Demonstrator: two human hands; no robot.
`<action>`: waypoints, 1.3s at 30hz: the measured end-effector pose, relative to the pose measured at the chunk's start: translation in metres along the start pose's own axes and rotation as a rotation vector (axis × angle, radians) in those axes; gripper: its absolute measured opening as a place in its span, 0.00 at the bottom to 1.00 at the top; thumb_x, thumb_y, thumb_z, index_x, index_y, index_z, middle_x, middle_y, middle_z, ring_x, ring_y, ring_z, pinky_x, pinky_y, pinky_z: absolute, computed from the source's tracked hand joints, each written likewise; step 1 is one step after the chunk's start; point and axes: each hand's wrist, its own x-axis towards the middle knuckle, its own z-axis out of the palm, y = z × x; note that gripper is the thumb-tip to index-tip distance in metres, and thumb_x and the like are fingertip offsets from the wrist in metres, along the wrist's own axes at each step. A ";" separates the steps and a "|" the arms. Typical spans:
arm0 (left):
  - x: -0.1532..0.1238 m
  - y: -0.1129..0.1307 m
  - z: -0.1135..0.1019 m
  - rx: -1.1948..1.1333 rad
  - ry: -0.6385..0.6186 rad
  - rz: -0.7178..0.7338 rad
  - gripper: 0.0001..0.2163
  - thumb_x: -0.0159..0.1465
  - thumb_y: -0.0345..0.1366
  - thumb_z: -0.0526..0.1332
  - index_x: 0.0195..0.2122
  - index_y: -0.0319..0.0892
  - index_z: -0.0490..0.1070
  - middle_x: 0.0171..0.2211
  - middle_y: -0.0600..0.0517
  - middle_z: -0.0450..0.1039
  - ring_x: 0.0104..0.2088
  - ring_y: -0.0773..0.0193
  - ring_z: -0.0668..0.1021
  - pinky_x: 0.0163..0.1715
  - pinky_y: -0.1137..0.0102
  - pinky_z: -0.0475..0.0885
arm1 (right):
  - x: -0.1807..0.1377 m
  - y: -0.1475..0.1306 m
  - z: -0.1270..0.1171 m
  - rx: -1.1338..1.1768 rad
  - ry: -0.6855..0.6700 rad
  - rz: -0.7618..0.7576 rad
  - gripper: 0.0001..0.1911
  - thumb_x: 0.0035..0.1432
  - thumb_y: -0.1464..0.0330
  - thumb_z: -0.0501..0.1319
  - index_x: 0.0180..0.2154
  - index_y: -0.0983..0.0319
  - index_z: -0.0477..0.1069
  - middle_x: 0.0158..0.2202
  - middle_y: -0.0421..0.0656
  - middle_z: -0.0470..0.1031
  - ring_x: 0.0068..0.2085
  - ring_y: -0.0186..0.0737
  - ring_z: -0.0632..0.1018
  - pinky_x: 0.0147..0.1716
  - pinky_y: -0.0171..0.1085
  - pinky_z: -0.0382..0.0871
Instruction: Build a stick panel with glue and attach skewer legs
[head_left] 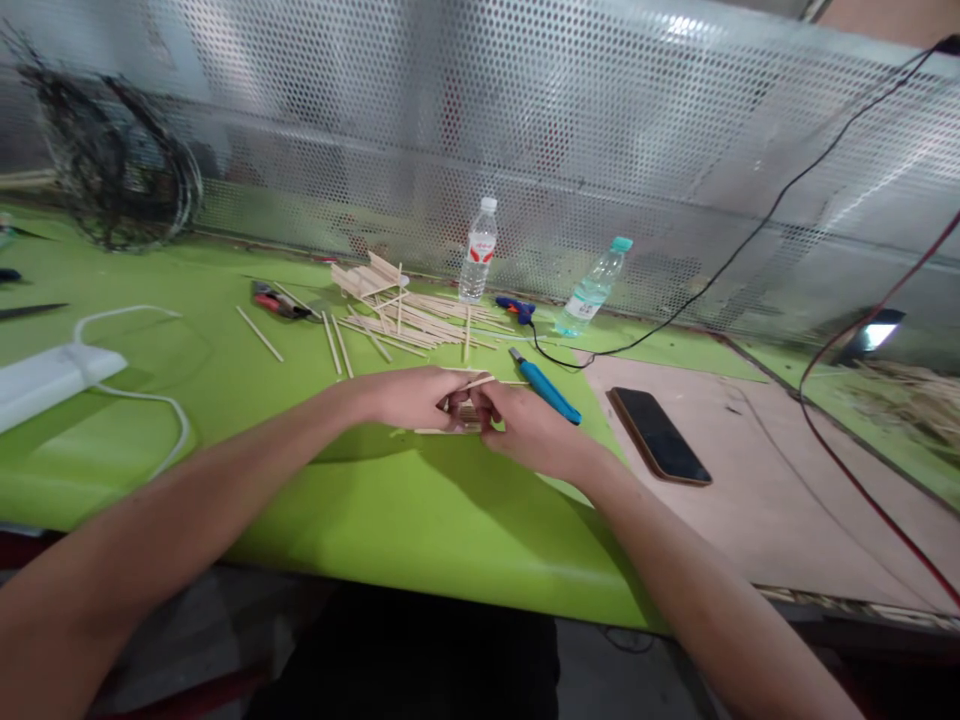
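Both hands meet over the green tabletop, their fingertips almost touching. My left hand (416,395) is closed, its fingers curled at the left end of a short thin wooden stick (478,382). Pinched fingers of my right hand (525,420) hold the same stick from the right. Just beneath and between the hands lies a small flat assembly of wooden sticks (470,425), mostly covered by the fingers. Beyond them is a pile of loose wooden sticks (431,322), with a built stick structure (370,278) at its back left.
A blue-handled tool (549,388) lies right of my hands, near a blue glue gun (516,308) with a black cord. Two bottles (478,255) stand behind. Red-handled pliers (277,300), a white power strip (56,380) and a phone (660,435) lie around. A perforated metal panel (390,130) closes the back.
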 end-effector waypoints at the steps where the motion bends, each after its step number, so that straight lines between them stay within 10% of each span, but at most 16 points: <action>1: 0.000 0.000 0.000 0.004 -0.001 -0.008 0.22 0.65 0.47 0.61 0.59 0.46 0.66 0.45 0.51 0.78 0.36 0.64 0.77 0.33 0.72 0.64 | 0.000 0.000 0.001 -0.001 -0.002 0.003 0.15 0.52 0.76 0.58 0.42 0.60 0.61 0.36 0.43 0.71 0.33 0.38 0.68 0.31 0.37 0.54; 23: 0.004 -0.002 0.001 -0.076 0.059 0.004 0.10 0.62 0.38 0.62 0.42 0.43 0.65 0.36 0.51 0.74 0.31 0.64 0.74 0.30 0.70 0.61 | 0.014 0.004 0.012 1.001 0.138 0.070 0.25 0.54 0.71 0.63 0.42 0.52 0.46 0.28 0.28 0.68 0.27 0.31 0.67 0.28 0.32 0.55; 39: 0.020 -0.011 0.029 -0.237 0.424 0.163 0.15 0.59 0.34 0.65 0.29 0.44 0.56 0.26 0.59 0.62 0.27 0.70 0.65 0.28 0.71 0.58 | 0.012 0.024 -0.001 0.429 0.057 0.018 0.05 0.55 0.71 0.61 0.36 0.60 0.70 0.33 0.40 0.73 0.34 0.37 0.73 0.35 0.37 0.67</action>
